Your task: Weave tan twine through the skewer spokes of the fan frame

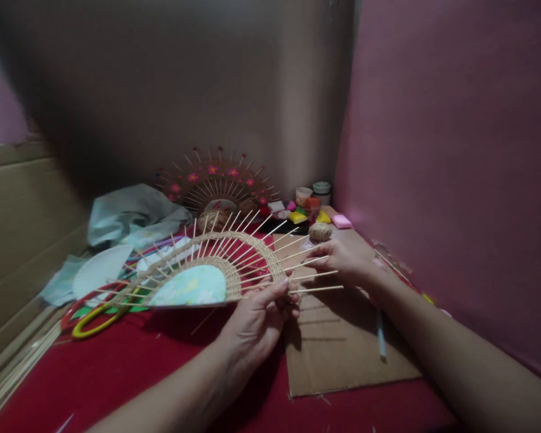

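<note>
My left hand grips the right end of a half-round fan frame, thumb on top and fingers curled underneath. Thin wooden sticks radiate from its pale blue patterned half-circle centre. Twine is woven around that centre and again in an outer band. My right hand is at the stick tips on the right, its fingers bent and drawn together; what they hold is too small to make out. A small ball of twine lies just beyond it.
A cardboard sheet lies on the red cloth, with a glue stick on it. Scissors with red and yellow handles are at left. A finished flowered fan, clay packets and jars stand behind. Pink wall bounds the right.
</note>
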Demonstrator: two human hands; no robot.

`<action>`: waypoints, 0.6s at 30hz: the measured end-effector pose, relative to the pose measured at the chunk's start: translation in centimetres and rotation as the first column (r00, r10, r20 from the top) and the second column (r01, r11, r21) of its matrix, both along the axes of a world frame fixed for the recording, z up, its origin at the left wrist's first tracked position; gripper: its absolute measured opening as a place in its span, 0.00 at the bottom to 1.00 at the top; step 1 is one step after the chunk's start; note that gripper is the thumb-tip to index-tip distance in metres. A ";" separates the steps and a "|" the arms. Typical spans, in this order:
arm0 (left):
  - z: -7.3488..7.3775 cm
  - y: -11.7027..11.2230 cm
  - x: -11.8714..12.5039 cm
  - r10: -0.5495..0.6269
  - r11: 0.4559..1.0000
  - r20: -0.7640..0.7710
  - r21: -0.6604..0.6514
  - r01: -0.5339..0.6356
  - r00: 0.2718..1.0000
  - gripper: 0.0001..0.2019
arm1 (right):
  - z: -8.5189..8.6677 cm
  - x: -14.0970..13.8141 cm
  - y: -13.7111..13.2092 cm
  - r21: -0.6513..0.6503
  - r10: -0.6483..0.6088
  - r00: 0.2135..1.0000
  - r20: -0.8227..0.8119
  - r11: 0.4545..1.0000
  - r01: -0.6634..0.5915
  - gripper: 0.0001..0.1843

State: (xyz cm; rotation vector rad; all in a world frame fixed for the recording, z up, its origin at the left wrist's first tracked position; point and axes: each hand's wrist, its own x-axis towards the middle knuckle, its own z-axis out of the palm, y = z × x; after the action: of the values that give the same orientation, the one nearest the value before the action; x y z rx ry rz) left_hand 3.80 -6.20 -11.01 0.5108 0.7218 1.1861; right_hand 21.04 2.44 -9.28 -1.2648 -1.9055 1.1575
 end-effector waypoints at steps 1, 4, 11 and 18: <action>0.0 0.0 0.0 0.008 1.000 0.005 -0.012 -0.008 1.000 0.03 | -0.1 0.1 0.1 0.000 -0.016 0.999 -0.028 1.000 0.016 0.12; -0.3 0.0 0.0 0.031 0.999 0.007 -0.034 -0.031 0.999 0.04 | -0.5 0.3 0.4 -0.032 -0.060 0.988 -0.141 0.998 0.056 0.15; -0.8 0.1 0.0 0.023 0.999 0.002 -0.027 -0.023 1.000 0.03 | 0.0 1.3 0.6 -0.006 -0.087 0.972 -0.217 0.996 0.087 0.11; -0.7 0.1 0.1 0.044 0.998 0.004 -0.054 -0.044 0.999 0.04 | 0.5 3.0 1.3 -0.075 0.021 0.946 -0.323 0.996 -0.048 0.09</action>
State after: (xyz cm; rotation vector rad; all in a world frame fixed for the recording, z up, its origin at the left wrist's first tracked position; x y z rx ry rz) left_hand 3.86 -6.10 -11.71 0.4485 0.7615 1.2058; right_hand 24.05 3.79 -8.82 -1.0127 -1.6579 1.3798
